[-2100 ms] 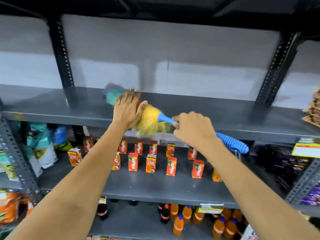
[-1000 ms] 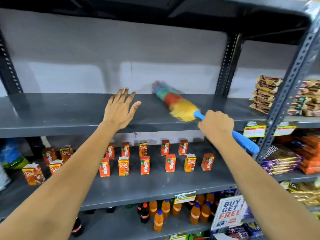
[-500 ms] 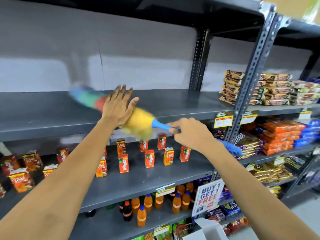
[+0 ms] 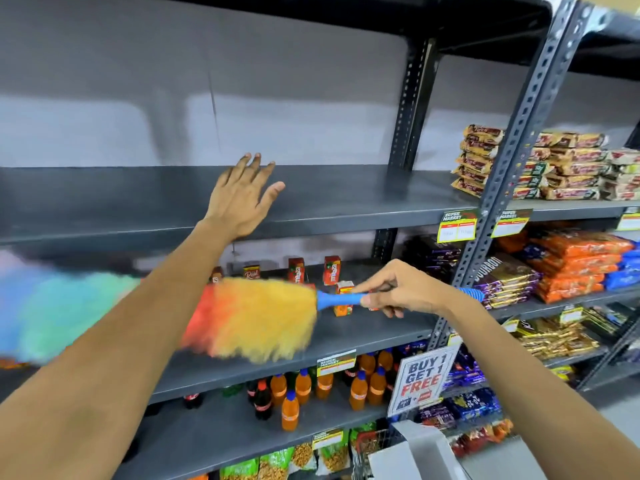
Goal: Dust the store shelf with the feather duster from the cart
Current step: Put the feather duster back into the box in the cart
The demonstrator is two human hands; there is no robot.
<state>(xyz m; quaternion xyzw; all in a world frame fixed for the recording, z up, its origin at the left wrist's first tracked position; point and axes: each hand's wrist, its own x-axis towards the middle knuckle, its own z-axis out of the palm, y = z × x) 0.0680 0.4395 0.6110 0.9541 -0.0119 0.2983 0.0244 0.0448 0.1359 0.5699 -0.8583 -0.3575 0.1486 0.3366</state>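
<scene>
My right hand (image 4: 405, 294) grips the blue handle of the feather duster (image 4: 263, 315). Its rainbow head, yellow and orange near the handle and green and blue at the tip, is blurred with motion. The head stretches left, passing behind my left forearm, below the front edge of the bare grey shelf (image 4: 346, 199). My left hand (image 4: 239, 199) rests flat on that shelf's front edge, fingers spread, holding nothing.
Small red juice cartons (image 4: 331, 270) stand on the shelf below. Orange and dark drink bottles (image 4: 290, 408) fill the level under that. Stacked snack packets (image 4: 561, 168) lie in the right bay past a grey upright (image 4: 512, 133). A "Buy 1 Get 1 Free" sign (image 4: 422, 379) hangs low.
The duster has dropped from the bare shelf's surface to below its front edge and swung further left. My view has shifted right. My left hand has stayed on the shelf.
</scene>
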